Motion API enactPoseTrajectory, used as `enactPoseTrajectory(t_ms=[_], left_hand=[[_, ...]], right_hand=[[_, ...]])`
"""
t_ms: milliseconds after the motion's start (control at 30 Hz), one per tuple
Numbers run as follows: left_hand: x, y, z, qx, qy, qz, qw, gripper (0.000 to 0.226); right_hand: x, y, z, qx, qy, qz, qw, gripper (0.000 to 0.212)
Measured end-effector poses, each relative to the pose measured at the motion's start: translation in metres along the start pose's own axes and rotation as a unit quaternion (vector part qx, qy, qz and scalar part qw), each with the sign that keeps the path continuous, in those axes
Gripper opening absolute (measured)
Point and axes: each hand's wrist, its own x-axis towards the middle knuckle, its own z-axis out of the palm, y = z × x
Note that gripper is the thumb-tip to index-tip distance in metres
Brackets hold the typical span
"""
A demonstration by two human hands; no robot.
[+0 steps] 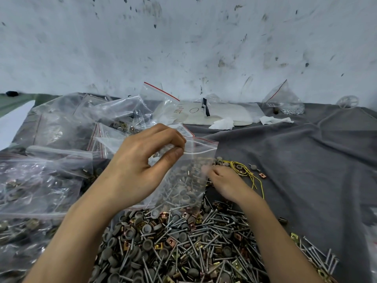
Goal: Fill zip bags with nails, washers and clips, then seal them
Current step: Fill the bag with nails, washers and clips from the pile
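One clear zip bag [191, 176] is held upright over the far edge of the heap [179, 242] of nails, grey washers and metal clips, with its red-lined mouth uppermost and parted. The near lip of that mouth is pinched between the thumb and the curled fingers [172, 135] of the left hand [138, 168]. Nails and washers are seen through the film; whether they lie inside or behind cannot be told. The right hand [226, 182] is set low just right of the bag, at the heap's far edge. Its fingertips are blurred and partly veiled by the film, so it cannot be told whether anything is gripped. A yellow wire [244, 170] lies just beyond it on the grey cloth [306, 160] spread over the counter. Filled bags [40, 180] are piled at the left, and crumpled white tissues [222, 123] lie farther back near the scuffed wall [183, 48].
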Motion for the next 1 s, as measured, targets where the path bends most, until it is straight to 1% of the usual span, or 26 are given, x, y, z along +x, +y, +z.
enactPoseTrajectory(t_ms=[133,200,333,400,433,500,567,600,667,733,800,867,933,1000], left_hand=[[0.0,0.0,0.0,-0.004,0.0,-0.004,1.0,0.026],[0.0,0.0,0.001,-0.001,-0.001,-0.003,1.0,0.023],[0.0,0.0,0.002,-0.004,-0.004,-0.008,1.0,0.015],[-0.001,0.0,0.003,-0.004,-0.006,-0.004,1.0,0.019],[-0.001,0.0,0.003,-0.004,-0.008,-0.003,1.0,0.022],[-0.001,-0.001,0.002,-0.006,-0.008,-0.003,1.0,0.024],[-0.001,-0.001,0.002,-0.007,-0.007,-0.003,1.0,0.024],[-0.001,-0.001,0.002,-0.008,-0.006,-0.004,1.0,0.025],[-0.001,-0.001,0.001,-0.009,-0.005,-0.006,1.0,0.025],[0.0,-0.001,0.001,-0.006,-0.006,-0.004,1.0,0.026],[0.0,-0.001,0.001,-0.008,-0.006,-0.003,1.0,0.025],[0.0,-0.002,0.0,-0.007,-0.005,-0.001,1.0,0.025],[0.0,-0.002,0.0,-0.008,-0.004,0.001,1.0,0.025],[-0.001,-0.003,-0.001,-0.007,-0.003,0.002,1.0,0.025]], right_hand=[[-0.001,0.003,-0.004,0.016,0.015,0.014,1.0,0.055],[-0.001,0.002,-0.005,0.027,0.029,0.017,0.999,0.063],[0.001,0.005,-0.003,0.038,0.015,0.03,0.999,0.066],[0.002,0.005,0.0,0.04,0.011,0.031,0.999,0.056],[0.002,0.005,0.0,0.053,0.012,0.03,0.998,0.055],[0.0,0.002,-0.003,0.092,0.03,0.026,0.995,0.062],[-0.005,-0.006,-0.013,0.12,0.079,0.021,0.989,0.058],[-0.008,-0.013,-0.02,0.147,0.111,0.013,0.983,0.054],[-0.018,-0.031,-0.035,0.25,0.156,-0.031,0.955,0.051],[-0.026,-0.048,-0.048,0.338,0.17,-0.107,0.919,0.048],[-0.03,-0.06,-0.055,0.358,0.166,-0.161,0.905,0.05],[-0.03,-0.061,-0.054,0.335,0.179,-0.147,0.913,0.052],[-0.03,-0.054,-0.051,0.261,0.2,-0.086,0.941,0.055],[-0.028,-0.045,-0.05,0.174,0.169,-0.023,0.97,0.055]])
